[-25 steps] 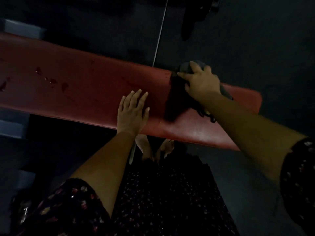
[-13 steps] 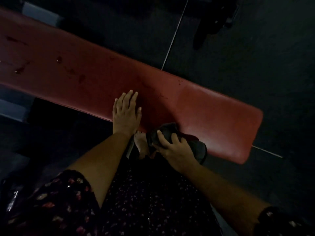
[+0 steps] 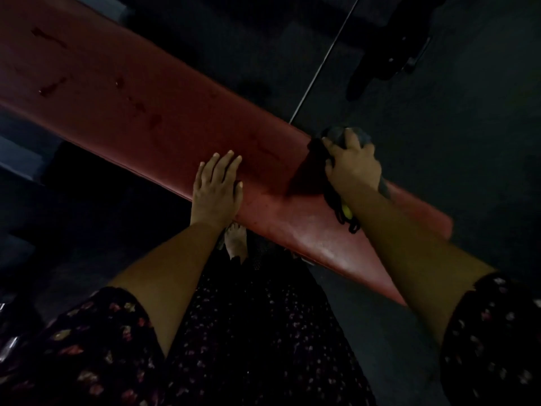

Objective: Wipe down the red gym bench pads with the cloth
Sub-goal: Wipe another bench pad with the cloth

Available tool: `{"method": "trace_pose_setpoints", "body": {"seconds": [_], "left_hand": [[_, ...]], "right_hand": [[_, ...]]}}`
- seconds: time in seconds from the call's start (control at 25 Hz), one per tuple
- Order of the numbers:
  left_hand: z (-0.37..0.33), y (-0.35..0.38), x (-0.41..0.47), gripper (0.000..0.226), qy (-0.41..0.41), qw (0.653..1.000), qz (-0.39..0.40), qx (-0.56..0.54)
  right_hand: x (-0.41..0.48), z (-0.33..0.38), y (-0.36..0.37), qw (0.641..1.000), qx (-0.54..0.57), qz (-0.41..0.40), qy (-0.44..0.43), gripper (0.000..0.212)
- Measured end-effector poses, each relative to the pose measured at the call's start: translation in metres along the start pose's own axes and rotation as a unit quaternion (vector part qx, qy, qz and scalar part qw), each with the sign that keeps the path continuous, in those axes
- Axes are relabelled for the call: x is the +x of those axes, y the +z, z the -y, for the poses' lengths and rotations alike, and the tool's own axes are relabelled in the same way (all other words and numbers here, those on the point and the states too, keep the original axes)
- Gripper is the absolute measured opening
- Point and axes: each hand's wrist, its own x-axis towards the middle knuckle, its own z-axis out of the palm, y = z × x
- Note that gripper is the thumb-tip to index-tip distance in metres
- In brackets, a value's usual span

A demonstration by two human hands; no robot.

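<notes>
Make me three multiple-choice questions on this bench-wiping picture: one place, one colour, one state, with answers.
1. Where is the crumpled dark grey cloth? A on the floor; B at the far edge of the long bench pad; C on the person's lap.
2. What colour is the bench pad? A blue; B red; C green.
3. How is the left hand? A flat on the pad; B clenched in a fist; C raised in air.
Answers: B, the right hand grips it there; B, its surface shows red; A, straight fingers rest on it.
</notes>
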Motion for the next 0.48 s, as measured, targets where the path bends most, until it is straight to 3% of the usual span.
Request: {"method": "trace_pose_setpoints", "body": {"seconds": [0.16,0.32,0.48], "left_hand": [[-0.004,0.003,-0.001,0.056,-0.016,1.000,-0.012,-0.005],[-0.010,0.001,-0.001,0.053,-0.038,0.999,-0.009,-0.016],[-0.020,-0.005,0.000,0.053,-0.068,0.997,0.010,-0.028]], "right_hand": [[-0.073,0.034,0.042,0.985,-0.023,-0.089,-0.147,0.051],[-0.141,0.058,0.066,0.952,-0.056,-0.046,-0.298,0.049],[-0.112,0.058,0.046,0.892,-0.135,-0.054,-0.428,0.044]]}}
